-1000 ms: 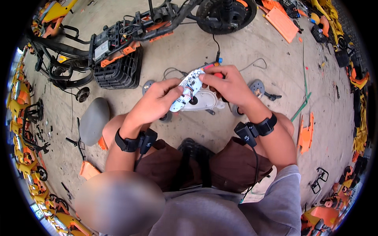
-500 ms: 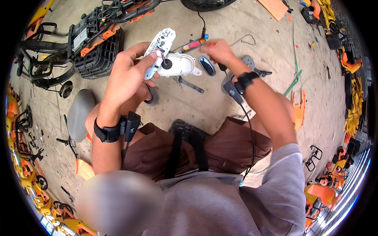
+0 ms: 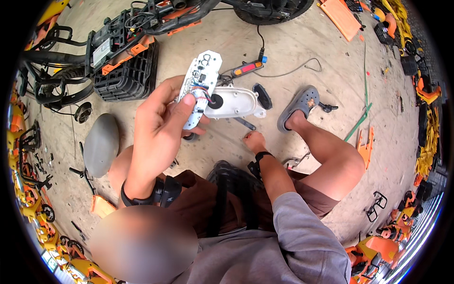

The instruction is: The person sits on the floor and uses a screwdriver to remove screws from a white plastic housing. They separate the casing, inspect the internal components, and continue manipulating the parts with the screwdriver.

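Observation:
My left hand grips a white elongated circuit board between thumb and fingers, tilted upright. Thin coloured wires run from the board to a black round part in a pale oval housing, just right of the board. My right hand is lower down, its fingers curled; what they hold, if anything, is hidden. Just above it lies a dark bar-shaped piece on the floor. A black oval piece sits at the housing's right end.
Beyond the housing lie a red and yellow light and a thin cable. A dark vehicle frame with a black crate stands at the far left, a wheel at the top. My clog is on the right, a grey seat left.
My right hand has dropped from beside the light down toward my lap. My left hand keeps hold of the circuit board. The view has shifted, and my right foot now shows more fully.

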The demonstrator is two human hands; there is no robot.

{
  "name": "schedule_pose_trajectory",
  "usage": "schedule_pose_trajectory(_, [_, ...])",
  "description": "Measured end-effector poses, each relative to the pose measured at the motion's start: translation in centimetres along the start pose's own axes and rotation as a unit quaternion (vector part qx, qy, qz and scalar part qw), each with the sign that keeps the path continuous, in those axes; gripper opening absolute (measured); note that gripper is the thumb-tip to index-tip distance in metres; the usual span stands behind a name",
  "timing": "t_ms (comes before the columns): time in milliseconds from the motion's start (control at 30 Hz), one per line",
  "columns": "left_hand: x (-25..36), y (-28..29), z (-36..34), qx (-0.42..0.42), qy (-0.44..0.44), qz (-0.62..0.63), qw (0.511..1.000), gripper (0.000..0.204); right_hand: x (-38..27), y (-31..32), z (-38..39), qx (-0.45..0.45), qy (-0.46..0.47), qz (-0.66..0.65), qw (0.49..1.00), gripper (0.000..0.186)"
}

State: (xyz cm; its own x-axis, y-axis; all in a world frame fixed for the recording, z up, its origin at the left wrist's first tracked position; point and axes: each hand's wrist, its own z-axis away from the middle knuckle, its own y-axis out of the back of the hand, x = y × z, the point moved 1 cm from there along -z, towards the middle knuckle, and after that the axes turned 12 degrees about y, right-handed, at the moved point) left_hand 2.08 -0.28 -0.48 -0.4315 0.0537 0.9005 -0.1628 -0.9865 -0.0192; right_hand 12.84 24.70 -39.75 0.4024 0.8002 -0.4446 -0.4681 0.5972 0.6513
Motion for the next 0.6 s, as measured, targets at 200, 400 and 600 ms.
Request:
schedule_pose_trajectory(200, [0.4, -0.1, -0.7, -0.04, 0.011, 0.075, 0.996, 0.03, 0.2, -0.3, -1.0, 0.017, 0.026, 0.041, 0.999, 0.022])
schedule_pose_trajectory(400, [0.5, -0.6, -1.0, -0.046, 0.022, 0.083, 0.995, 0.03, 0.0, -0.4, -1.2, 0.01, 0.04, 0.096, 0.994, 0.021])
schedule_pose_trajectory(600, [0.3, -0.5, -1.4, -0.07, 0.033, 0.111, 0.991, 0.031, -1.1, 0.6, -0.4, -0.001, -0.002, 0.004, 1.0, 0.025])
